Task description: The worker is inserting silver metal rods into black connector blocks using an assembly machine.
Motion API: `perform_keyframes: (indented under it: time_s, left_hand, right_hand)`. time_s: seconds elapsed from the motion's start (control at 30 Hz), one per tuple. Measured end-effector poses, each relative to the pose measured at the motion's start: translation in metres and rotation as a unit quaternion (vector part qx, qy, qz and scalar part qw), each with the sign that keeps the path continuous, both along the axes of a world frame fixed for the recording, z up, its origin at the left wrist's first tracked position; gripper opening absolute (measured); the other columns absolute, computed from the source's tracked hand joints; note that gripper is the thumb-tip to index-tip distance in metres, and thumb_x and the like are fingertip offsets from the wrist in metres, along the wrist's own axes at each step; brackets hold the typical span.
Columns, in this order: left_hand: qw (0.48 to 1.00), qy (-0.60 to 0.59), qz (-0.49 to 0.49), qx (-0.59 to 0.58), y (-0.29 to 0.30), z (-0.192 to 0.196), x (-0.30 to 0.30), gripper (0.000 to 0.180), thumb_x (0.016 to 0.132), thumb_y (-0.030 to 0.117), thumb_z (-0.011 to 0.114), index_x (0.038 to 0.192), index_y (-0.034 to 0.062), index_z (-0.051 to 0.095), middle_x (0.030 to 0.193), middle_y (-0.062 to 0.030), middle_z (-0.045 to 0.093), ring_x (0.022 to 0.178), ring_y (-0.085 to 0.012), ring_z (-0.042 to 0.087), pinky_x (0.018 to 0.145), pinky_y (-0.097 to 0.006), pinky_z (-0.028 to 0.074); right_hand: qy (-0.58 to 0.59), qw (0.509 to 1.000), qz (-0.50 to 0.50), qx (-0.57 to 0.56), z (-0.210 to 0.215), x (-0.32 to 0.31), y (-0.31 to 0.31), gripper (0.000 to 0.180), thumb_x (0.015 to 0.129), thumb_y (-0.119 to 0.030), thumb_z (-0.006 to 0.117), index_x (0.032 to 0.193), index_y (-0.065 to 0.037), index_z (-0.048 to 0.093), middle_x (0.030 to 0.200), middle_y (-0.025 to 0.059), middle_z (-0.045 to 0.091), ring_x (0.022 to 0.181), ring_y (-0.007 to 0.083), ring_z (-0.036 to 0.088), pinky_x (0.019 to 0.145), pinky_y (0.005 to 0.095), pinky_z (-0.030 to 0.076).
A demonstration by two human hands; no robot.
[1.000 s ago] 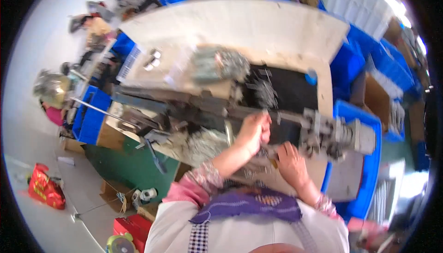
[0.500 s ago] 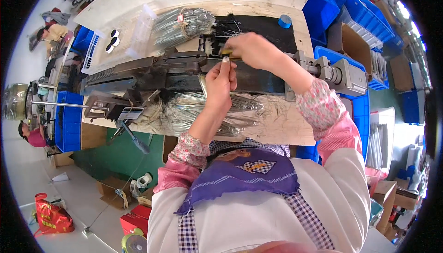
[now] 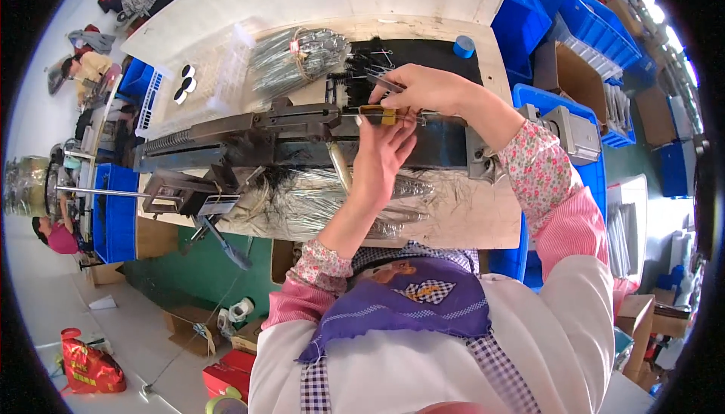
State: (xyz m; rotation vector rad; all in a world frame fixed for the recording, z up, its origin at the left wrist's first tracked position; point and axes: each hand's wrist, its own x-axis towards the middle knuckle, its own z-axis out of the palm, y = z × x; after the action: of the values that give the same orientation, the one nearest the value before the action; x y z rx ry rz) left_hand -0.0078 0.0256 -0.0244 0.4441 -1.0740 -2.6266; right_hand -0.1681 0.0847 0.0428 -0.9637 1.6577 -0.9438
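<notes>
My left hand is raised palm-up over the dark metal bed of a bench machine. Its thumb and curled fingers close round a small yellow-brown piece, whose exact kind I cannot make out. Over the same spot, my right hand bends down from the right, thumb and forefinger pinched on a thin dark strip. Just beyond the hands, black bristly brushes with wire ends lie on a black mat. Thin metal wires are spread on the wood below my left wrist.
A tied bundle of silvery wires lies at the back, beside a clear plastic crate. Blue tape sits at the mat's far right. The machine's cylindrical end stands right. A lever juts over the front left edge.
My right hand has come down and slightly right, from a blurred motion to steady. The left hand has moved right, its fingers loosening from a fist to curl round the yellow-brown piece.
</notes>
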Motion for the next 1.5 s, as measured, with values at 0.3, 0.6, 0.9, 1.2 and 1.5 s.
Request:
perform_keyframes:
  time_s: [0.3, 0.6, 0.9, 1.2, 1.5]
  left_hand:
    - [0.948, 0.108, 0.000, 0.299, -0.028, 0.022, 0.002, 0.086, 0.096, 0.060, 0.030, 0.132, -0.0185, 0.027, 0.138, -0.0295, 0.037, 0.132, -0.0375, 0.038, 0.114, -0.044, 0.029]
    - [0.965, 0.107, 0.064, 0.230, -0.021, 0.021, 0.020, 0.072, 0.097, 0.056, 0.033, 0.127, -0.0098, 0.038, 0.129, -0.0206, 0.047, 0.125, -0.0300, 0.044, 0.113, -0.040, 0.031]
    - [0.977, 0.091, 0.043, 0.188, -0.026, 0.022, 0.019, 0.067, 0.098, 0.055, 0.030, 0.122, -0.0053, 0.046, 0.125, -0.0162, 0.051, 0.123, -0.0273, 0.046, 0.111, -0.042, 0.033]
    - [0.976, 0.081, 0.017, 0.200, -0.029, 0.031, 0.018, 0.076, 0.096, 0.058, 0.029, 0.125, -0.0112, 0.043, 0.125, -0.0230, 0.051, 0.129, -0.0350, 0.040, 0.114, -0.049, 0.025]
    - [0.975, 0.064, 0.071, 0.198, -0.028, 0.034, 0.027, 0.065, 0.096, 0.057, 0.035, 0.104, -0.0060, 0.050, 0.113, -0.0172, 0.052, 0.120, -0.0315, 0.045, 0.112, -0.046, 0.026]
  right_hand:
    - [0.616, 0.766, -0.048, -0.179, 0.018, 0.028, 0.028, 0.036, 0.084, -0.023, 0.062, 0.116, -0.007, 0.061, 0.100, 0.0174, 0.058, 0.094, 0.0335, 0.055, 0.082, 0.0401, 0.048]
    - [0.438, 0.868, -0.108, -0.209, -0.005, 0.031, 0.010, 0.012, 0.080, -0.016, 0.064, 0.088, -0.013, 0.071, 0.076, 0.0035, 0.062, 0.078, 0.0233, 0.062, 0.079, 0.0363, 0.041]
    - [0.490, 0.840, -0.066, -0.221, -0.001, 0.034, 0.008, 0.008, 0.079, -0.016, 0.065, 0.084, -0.012, 0.070, 0.076, 0.0025, 0.061, 0.078, 0.0212, 0.061, 0.083, 0.0364, 0.040]
    - [0.563, 0.788, -0.054, -0.243, -0.001, 0.034, 0.014, 0.007, 0.076, -0.014, 0.064, 0.081, -0.016, 0.069, 0.072, 0.0000, 0.056, 0.075, 0.0180, 0.060, 0.085, 0.0369, 0.040]
    - [0.532, 0.793, -0.159, -0.249, 0.021, 0.050, 0.021, 0.018, 0.087, -0.018, 0.059, 0.099, -0.006, 0.055, 0.065, 0.0138, 0.062, 0.061, 0.0297, 0.065, 0.053, 0.0424, 0.053]
